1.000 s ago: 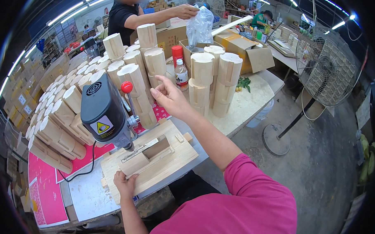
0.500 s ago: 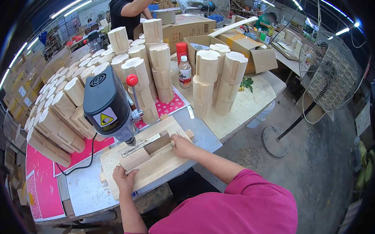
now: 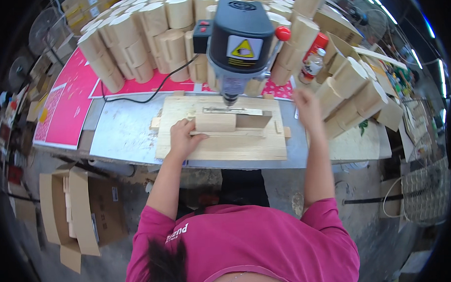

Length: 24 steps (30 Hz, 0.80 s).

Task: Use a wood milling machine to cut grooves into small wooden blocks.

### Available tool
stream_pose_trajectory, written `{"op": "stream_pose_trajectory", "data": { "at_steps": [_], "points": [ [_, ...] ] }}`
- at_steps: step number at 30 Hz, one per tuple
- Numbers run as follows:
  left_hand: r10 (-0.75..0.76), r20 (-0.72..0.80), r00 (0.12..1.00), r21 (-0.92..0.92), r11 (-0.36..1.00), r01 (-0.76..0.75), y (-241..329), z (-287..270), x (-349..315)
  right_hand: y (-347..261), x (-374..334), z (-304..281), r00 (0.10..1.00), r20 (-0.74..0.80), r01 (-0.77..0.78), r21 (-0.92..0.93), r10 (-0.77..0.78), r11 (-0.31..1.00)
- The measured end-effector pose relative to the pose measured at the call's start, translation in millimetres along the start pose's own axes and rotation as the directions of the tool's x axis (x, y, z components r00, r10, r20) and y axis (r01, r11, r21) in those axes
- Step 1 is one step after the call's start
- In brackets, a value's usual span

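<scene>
A pale wooden block (image 3: 215, 123) with a rounded side lies in a wooden jig board (image 3: 226, 152) on the table. My left hand (image 3: 183, 138) is at the block's left end, its fingers curled against the end and the thumb along the near side. Above the block hangs the chuck (image 3: 230, 98) of a dark bench drill press (image 3: 241, 33), apart from the wood. My right hand (image 3: 309, 107) is raised right of the jig, blurred, touching nothing that I can see. The drill's lever ends in a red ball knob (image 3: 283, 33), above and left of that hand.
Stacked wooden cylinders (image 3: 154, 19) crowd the back, with more cylinders (image 3: 356, 104) at the right. A bottle (image 3: 312, 66) and a red can (image 3: 317, 44) stand between them. The drill's black cable (image 3: 149, 100) crosses the table. An open carton (image 3: 84, 210) sits on the floor at left.
My right hand has left the right end of the jig and risen beside it. My left hand stays at the block's left end. The view has swung round to the right.
</scene>
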State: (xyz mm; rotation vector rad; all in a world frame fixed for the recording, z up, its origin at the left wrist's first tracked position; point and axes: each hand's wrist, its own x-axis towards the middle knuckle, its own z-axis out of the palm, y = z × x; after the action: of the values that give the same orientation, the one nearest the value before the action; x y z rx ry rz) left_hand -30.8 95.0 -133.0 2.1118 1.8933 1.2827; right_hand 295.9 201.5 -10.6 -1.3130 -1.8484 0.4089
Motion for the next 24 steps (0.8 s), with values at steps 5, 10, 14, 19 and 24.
{"op": "stream_pose_trajectory", "data": {
  "at_steps": [5,10,14,19,24],
  "points": [
    [-0.066,0.091,0.994,0.014,0.998,0.064,-2,0,-3,-88,79,-38,0.99,-0.135,0.098,0.393,-0.048,0.914],
    [-0.124,0.169,0.978,0.038,0.992,0.119,3,-3,-3,-124,115,-16,0.996,-0.013,0.086,0.315,-0.087,0.945],
    [-0.122,0.166,0.978,0.032,0.992,0.119,-2,-3,-3,-130,111,5,0.966,-0.004,0.258,0.077,-0.259,0.963],
    [-0.129,0.166,0.978,0.032,0.992,0.125,1,-5,-1,-139,87,-4,0.927,-0.121,0.32,-0.236,-0.355,0.917],
    [-0.087,0.126,0.988,0.016,0.996,0.086,1,-4,-2,-136,7,-7,0.91,-0.136,0.381,-0.1,-0.392,0.919]
  ]
}}
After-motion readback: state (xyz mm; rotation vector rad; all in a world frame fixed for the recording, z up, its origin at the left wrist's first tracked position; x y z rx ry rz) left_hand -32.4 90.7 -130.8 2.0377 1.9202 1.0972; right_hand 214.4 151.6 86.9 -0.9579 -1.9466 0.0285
